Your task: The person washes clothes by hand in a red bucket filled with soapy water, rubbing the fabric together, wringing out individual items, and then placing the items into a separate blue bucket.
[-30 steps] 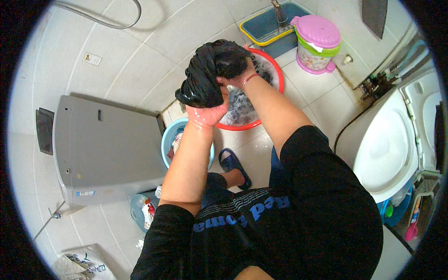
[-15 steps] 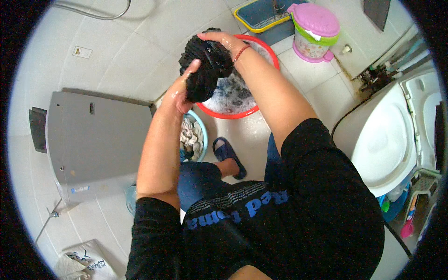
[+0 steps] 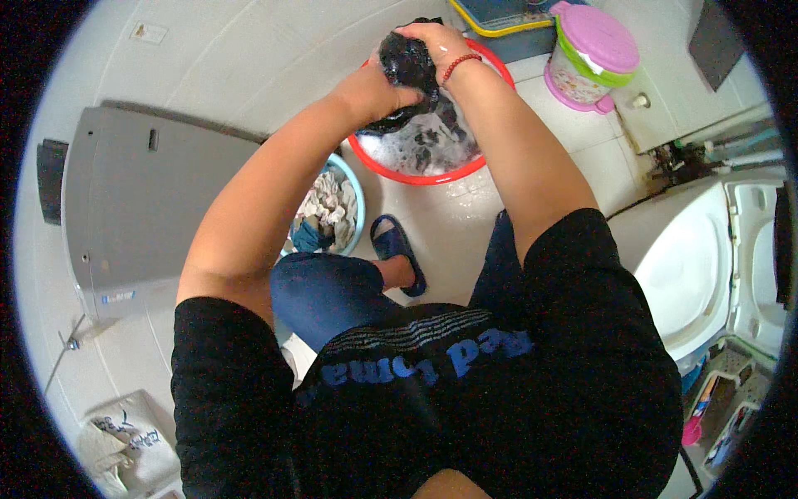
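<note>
A wet black garment (image 3: 408, 62), bunched up, is held between both hands over a red-rimmed basin (image 3: 428, 179) of sudsy water. My left hand (image 3: 376, 93) grips its near left side, the thumb pressed across it. From the far right, my right hand (image 3: 440, 43) closes on the same cloth, with a red bead bracelet (image 3: 460, 66) round the wrist. Part of the black cloth hangs down toward the foam, beside the basin's left rim. Dark patches of cloth (image 3: 428, 137) show through the suds. Some of my left fingers are hidden behind the garment.
Left of the red basin stands a light blue basin (image 3: 359, 200) with crumpled pale and dark clothes (image 3: 326, 208). A grey cabinet-like box (image 3: 158, 200) is at the left. Behind are a pink-lidded bin (image 3: 594, 41) and a blue tub (image 3: 515, 43); a toilet (image 3: 682, 274) stands right.
Both hands have lowered the black garment toward the suds and squeezed it into a tighter bunch. My left forearm has swung outward, and the whole view has shifted slightly.
</note>
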Motion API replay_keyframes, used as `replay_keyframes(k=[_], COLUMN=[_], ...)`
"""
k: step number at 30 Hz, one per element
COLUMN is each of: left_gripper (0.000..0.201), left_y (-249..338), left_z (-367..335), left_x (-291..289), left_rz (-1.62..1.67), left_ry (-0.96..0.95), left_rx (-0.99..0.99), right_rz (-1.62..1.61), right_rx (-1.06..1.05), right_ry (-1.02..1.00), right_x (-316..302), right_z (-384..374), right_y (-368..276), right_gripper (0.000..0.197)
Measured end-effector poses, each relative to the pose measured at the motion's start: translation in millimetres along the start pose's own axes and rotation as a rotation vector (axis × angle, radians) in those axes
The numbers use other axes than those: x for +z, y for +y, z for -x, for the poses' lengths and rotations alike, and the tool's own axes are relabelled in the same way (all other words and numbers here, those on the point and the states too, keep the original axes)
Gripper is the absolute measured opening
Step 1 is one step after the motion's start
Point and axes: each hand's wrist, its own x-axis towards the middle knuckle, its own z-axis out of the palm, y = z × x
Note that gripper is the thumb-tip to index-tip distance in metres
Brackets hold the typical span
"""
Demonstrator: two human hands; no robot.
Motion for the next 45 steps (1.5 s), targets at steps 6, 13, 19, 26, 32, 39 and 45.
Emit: replay_keyframes(k=[6, 13, 19, 26, 32, 39, 45], left_gripper=[0.095, 0.083, 0.119, 0.111, 0.113, 0.11, 0.103], left_y=[-71.3, -208.2, -353.5, -395.4, -394.6, -399.7, -392.7], left_z=[44.3, 173.8, 242.2, 238.5, 231.9, 222.5, 213.5], left_x=[-31.1, -63.9, 30.2, 151.3, 170.3, 172.7, 166.2], left_rz=[0.138, 0.72, 0.432, 0.028, 0.006, 0.018, 0.033], left_ry=[0.177, 0.178, -0.296, -0.563, -0.672, -0.642, -0.685], left_rx=[-0.161, -0.293, -0.683, -0.971, -0.943, -0.941, -0.935], right_rz=[0.073, 0.362, 0.988, 1.913, 2.336, 2.354, 2.082], right_rx=[0.106, 0.212, 0.315, 0.339, 0.533, 1.112, 1.262], right_ry=[-0.194, -0.307, -0.052, -0.034, -0.243, -0.413, -0.359], right_x=[26.0, 26.1, -56.0, -193.7, -207.8, -218.3, -213.6], right_z=[16.9, 25.8, 7.4, -10.5, -30.5, -73.8, -65.2], right_y=[27.0, 32.5, 37.9, 87.5, 183.2, 247.0, 271.1], right_gripper=[0.047, 0.051, 0.048, 0.065, 0.106, 0.08, 0.047])
